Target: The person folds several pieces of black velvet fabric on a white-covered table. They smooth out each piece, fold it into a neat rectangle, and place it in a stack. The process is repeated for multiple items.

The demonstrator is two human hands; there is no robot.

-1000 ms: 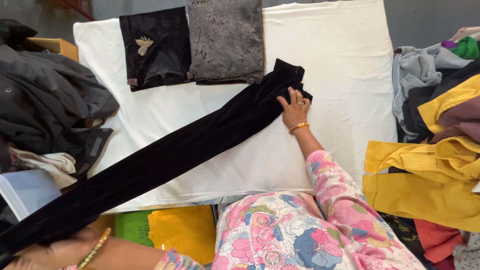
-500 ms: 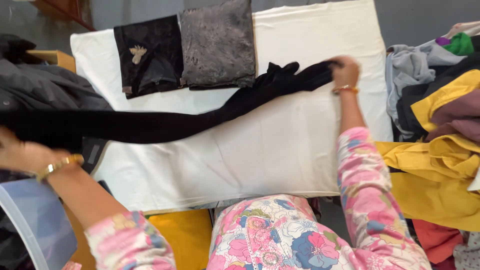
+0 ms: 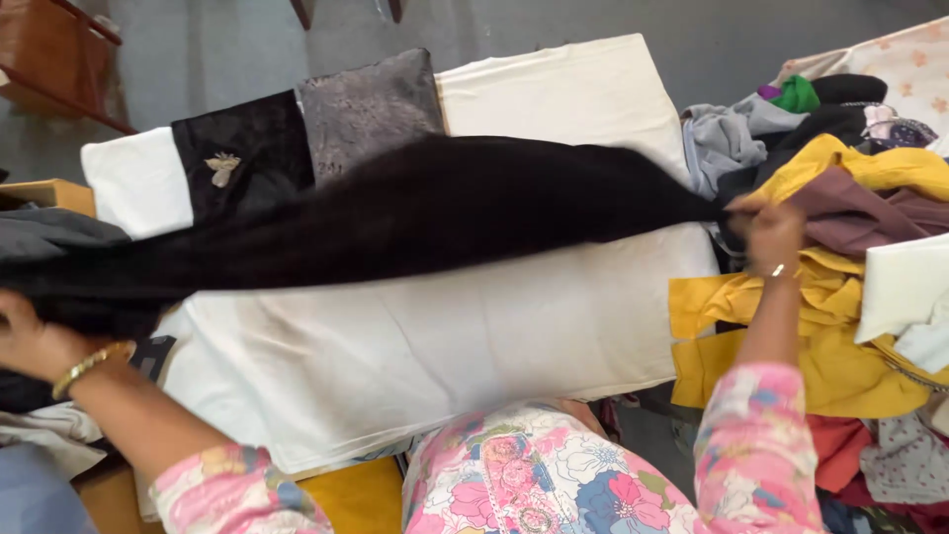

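Note:
A long black cloth point(image 3: 415, 213) hangs stretched and blurred above the white-covered table point(image 3: 474, 326). My left hand point(image 3: 35, 336), with a gold bangle at the wrist, grips its left end near the table's left edge. My right hand point(image 3: 771, 232) holds its right end past the table's right edge, over a heap of clothes. The cloth hides part of the two folded pieces at the back of the table.
A folded black piece with a small gold motif point(image 3: 242, 153) and a folded grey piece point(image 3: 371, 109) lie at the table's far side. A pile of yellow, maroon and grey clothes point(image 3: 850, 247) is at the right. Dark and grey garments point(image 3: 49, 237) lie at the left.
Both hands have pulled apart, the right one moving past the table's right edge. The black cloth has lifted off the table and spread wider between them.

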